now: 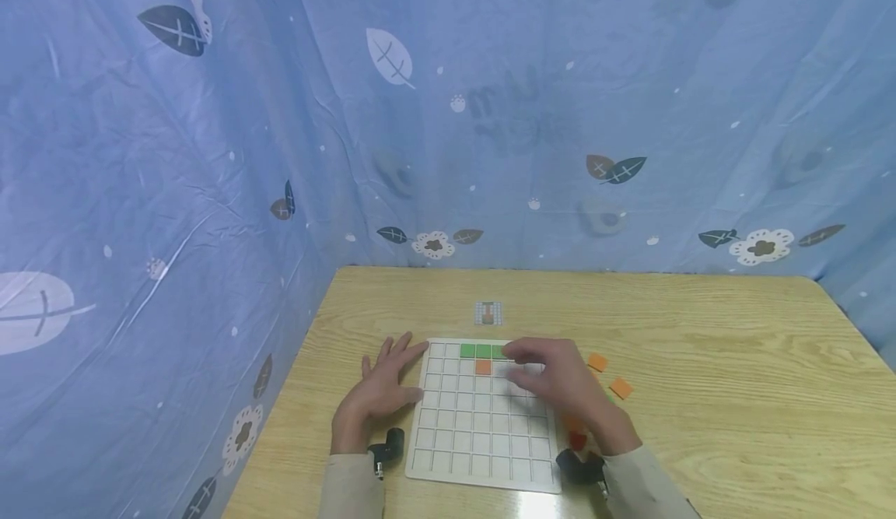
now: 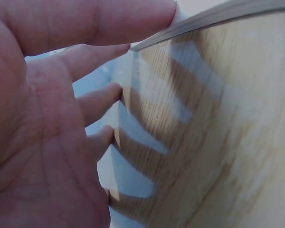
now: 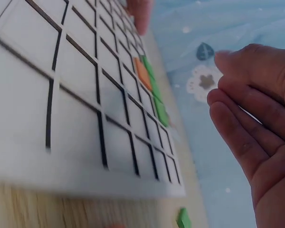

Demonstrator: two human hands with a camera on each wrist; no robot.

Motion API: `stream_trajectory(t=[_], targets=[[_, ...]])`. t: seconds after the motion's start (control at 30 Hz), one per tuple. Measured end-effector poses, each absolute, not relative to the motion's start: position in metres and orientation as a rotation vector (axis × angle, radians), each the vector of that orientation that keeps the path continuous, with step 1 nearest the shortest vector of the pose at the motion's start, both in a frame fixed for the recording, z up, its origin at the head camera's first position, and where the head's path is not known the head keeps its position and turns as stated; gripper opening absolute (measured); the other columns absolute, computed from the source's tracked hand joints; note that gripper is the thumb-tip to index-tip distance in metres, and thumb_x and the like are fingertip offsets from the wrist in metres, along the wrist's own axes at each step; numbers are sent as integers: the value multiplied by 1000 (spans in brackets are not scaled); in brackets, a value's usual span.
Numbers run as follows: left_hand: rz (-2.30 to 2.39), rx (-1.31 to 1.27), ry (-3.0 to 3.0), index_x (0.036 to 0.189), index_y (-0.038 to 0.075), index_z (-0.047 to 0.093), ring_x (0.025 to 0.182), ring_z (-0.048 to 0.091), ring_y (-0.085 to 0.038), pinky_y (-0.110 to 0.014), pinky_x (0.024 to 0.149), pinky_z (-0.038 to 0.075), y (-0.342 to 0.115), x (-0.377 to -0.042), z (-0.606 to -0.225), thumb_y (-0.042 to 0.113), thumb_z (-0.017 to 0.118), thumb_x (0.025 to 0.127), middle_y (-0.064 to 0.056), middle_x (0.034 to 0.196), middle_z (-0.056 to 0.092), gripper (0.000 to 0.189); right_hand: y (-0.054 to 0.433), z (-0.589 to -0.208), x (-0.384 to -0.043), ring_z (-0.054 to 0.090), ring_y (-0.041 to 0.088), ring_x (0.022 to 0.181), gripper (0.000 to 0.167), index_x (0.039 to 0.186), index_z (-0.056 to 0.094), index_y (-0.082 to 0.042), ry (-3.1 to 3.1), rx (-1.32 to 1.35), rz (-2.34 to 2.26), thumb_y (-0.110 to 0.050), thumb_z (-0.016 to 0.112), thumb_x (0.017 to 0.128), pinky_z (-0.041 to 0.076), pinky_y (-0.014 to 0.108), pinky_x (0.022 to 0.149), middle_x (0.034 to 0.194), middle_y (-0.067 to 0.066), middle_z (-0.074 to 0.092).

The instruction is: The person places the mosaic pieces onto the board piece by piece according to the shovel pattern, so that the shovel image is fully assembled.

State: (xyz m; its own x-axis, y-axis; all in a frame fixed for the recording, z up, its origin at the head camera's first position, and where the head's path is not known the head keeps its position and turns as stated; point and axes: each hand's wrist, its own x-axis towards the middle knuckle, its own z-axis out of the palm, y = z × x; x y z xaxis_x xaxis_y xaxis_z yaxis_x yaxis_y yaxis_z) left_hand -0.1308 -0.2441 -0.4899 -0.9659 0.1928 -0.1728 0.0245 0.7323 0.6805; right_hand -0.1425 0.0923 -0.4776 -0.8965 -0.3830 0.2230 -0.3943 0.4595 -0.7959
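Note:
A white grid board (image 1: 464,419) lies on the wooden table. Three green square tiles (image 1: 484,351) sit side by side in its far row, with one orange tile (image 1: 483,366) in the row below, under the middle green one. My left hand (image 1: 381,387) is spread at the board's left side, its thumb and index finger touching the edge and the other fingertips down on the table. Above the board's far right part hovers my right hand (image 1: 560,371), index fingertip close to the rightmost green tile. In the right wrist view its loosely bent fingers (image 3: 240,130) hold nothing.
Beyond the board lies a small card (image 1: 488,313) with a printed grid pattern. Loose orange tiles (image 1: 621,387), a red piece (image 1: 577,440) and a green tile (image 3: 183,218) lie right of the board, partly hidden by my right arm. A blue curtain (image 1: 490,114) stands behind the table.

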Motion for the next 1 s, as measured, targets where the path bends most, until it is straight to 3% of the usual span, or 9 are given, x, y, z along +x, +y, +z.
stream_trajectory(t=[0.17, 0.37, 0.63, 1.0], targets=[[1067, 170, 2701, 164, 21, 52, 170, 2, -48, -81, 127, -13, -244, -131, -491, 10, 79, 81, -17, 182, 24, 88, 117, -473, -132, 82, 23, 105, 30, 119, 84, -11, -2611, 681, 1433, -13, 89, 90, 67, 43, 95, 119, -2, 83], [1064, 162, 2703, 164, 21, 52, 170, 2, -48, -80, 127, -13, -243, -131, -491, 10, 79, 80, -17, 182, 24, 89, 149, -469, -120, 79, 9, 106, 28, 116, 85, -17, -2596, 554, 1378, -15, 91, 89, 62, 24, 93, 113, -6, 84], [1076, 163, 2706, 164, 19, 52, 170, 2, -48, -80, 127, -13, -243, -131, -493, 8, 78, 80, -17, 182, 25, 89, 189, -465, -105, 75, -5, 108, 31, 121, 82, -25, -2588, 443, 1385, -19, 90, 91, 63, 18, 89, 115, 2, 84], [1063, 163, 2708, 165, 21, 52, 170, 1, -48, -80, 128, -13, -243, -131, -492, 9, 78, 80, -16, 182, 24, 89, 222, -477, -91, 77, -3, 104, 30, 123, 81, -12, -2663, 316, 1432, -20, 87, 95, 58, 9, 85, 115, 6, 84]])
